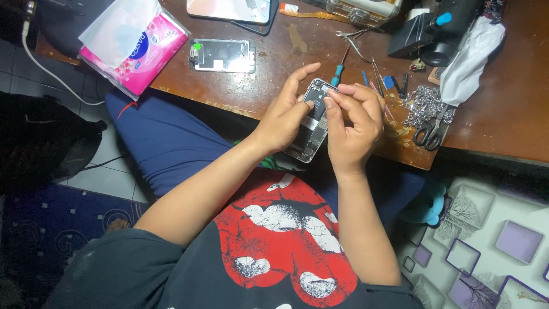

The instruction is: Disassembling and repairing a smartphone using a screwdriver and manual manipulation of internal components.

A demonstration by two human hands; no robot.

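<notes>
- We see a person seated at a low wooden table (pixel 320 51), holding an opened phone body (pixel 311 123) over the table's near edge, above the lap.
- The left hand (pixel 284 117) is clamped around the phone body's left side, its index finger lifted above the top end.
- The right hand (pixel 353 123) grips the phone body's right side, thumb and fingertips (pixel 328 103) pinched together on something inside its upper half; we cannot tell what they pinch.
- A blue-handled screwdriver (pixel 339 70) lies on the table just beyond the phone body.
- A detached phone screen (pixel 223 55) lies on the table to the left of the phone body, with a pink tissue pack (pixel 137 48) farther left.
- Scissors (pixel 430 133) and a metal chain (pixel 424 106) lie to the right of the phone body.
</notes>
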